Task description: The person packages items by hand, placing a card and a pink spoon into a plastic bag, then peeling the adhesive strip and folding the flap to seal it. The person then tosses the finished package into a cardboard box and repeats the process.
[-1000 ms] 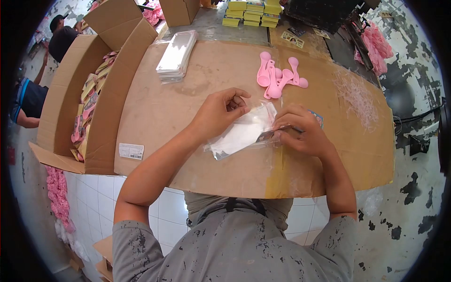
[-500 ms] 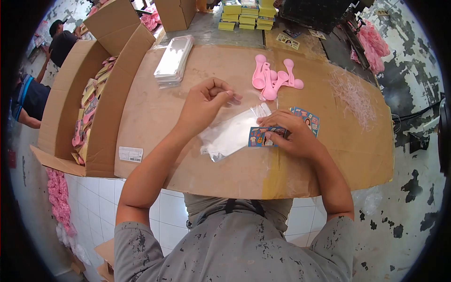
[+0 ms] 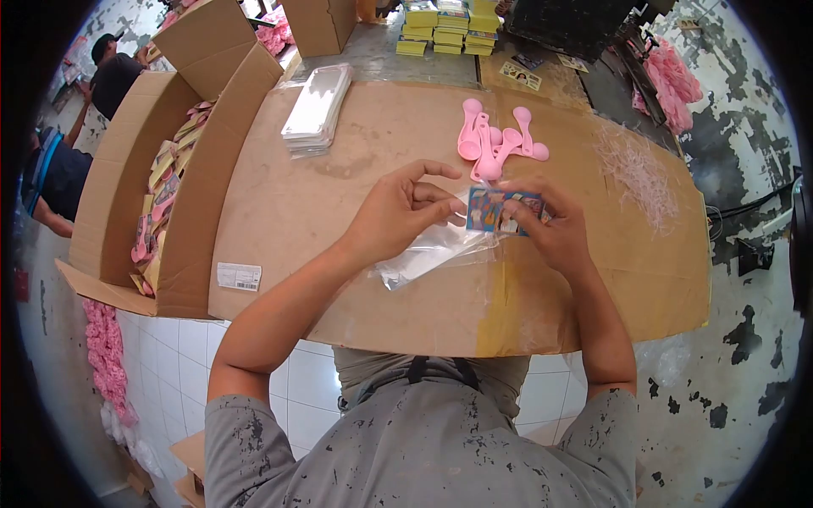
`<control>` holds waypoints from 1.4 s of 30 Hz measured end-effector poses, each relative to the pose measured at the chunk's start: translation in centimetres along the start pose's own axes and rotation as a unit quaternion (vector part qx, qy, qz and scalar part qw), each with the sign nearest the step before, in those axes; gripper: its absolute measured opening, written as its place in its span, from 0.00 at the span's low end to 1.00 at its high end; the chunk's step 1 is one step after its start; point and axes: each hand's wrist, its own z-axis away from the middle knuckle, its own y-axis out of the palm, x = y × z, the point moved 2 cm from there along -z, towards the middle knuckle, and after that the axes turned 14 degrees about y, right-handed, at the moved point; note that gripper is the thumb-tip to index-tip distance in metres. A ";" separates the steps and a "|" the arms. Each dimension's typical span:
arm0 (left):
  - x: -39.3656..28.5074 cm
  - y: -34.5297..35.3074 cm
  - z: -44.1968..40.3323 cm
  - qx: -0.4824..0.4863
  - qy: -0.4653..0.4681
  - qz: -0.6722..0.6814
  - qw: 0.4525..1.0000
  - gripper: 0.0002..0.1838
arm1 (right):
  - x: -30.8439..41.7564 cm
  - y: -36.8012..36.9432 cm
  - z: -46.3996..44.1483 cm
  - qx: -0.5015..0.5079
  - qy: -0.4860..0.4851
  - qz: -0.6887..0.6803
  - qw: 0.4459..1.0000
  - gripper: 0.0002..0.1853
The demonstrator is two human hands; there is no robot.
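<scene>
My right hand (image 3: pixel 555 222) pinches a blue printed card (image 3: pixel 485 210) between thumb and fingers, holding it above the cardboard sheet. My left hand (image 3: pixel 398 212) is just left of the card, its index finger stretched out and apart from the thumb; nothing shows in its fingers. Whether the left thumb tip touches the card's edge is hard to make out. Beneath both hands lies a clear plastic bag (image 3: pixel 415 261), partly covered by them. Beyond the card rests a cluster of pink measuring spoons (image 3: pixel 489 157).
A stack of clear bags (image 3: pixel 315 106) lies at the back left. On the left stands an open carton (image 3: pixel 190 199) with packed pink spoons inside. Yellow-edged card stacks (image 3: pixel 446 27) sit at the far edge, and shredded strands (image 3: pixel 639 178) lie right. Two people are at far left.
The right hand has lifted the blue card up and away from the table. My left hand has moved right and nearer to the card, and its index finger has stretched out.
</scene>
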 end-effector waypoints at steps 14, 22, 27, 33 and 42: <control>-0.3 0.5 0.7 0.035 0.016 -0.080 0.996 0.19 | 0.0 1.3 0.0 0.095 -0.041 0.003 0.995 0.14; -0.4 0.1 0.3 0.018 -0.010 -0.081 0.997 0.15 | -6.5 -5.5 -9.5 -0.087 0.005 0.328 0.940 0.12; -0.4 -0.4 0.1 0.024 -0.002 -0.083 0.996 0.16 | -7.0 -6.7 -11.1 -0.040 0.133 0.316 0.939 0.12; -1.0 -0.2 0.2 0.010 -0.005 -0.030 0.999 0.16 | -2.2 -5.8 -7.4 -0.148 0.057 0.159 0.975 0.13; -0.2 -0.1 0.2 0.026 0.001 -0.046 0.999 0.17 | 4.6 -2.8 -1.7 0.072 0.057 0.033 0.995 0.10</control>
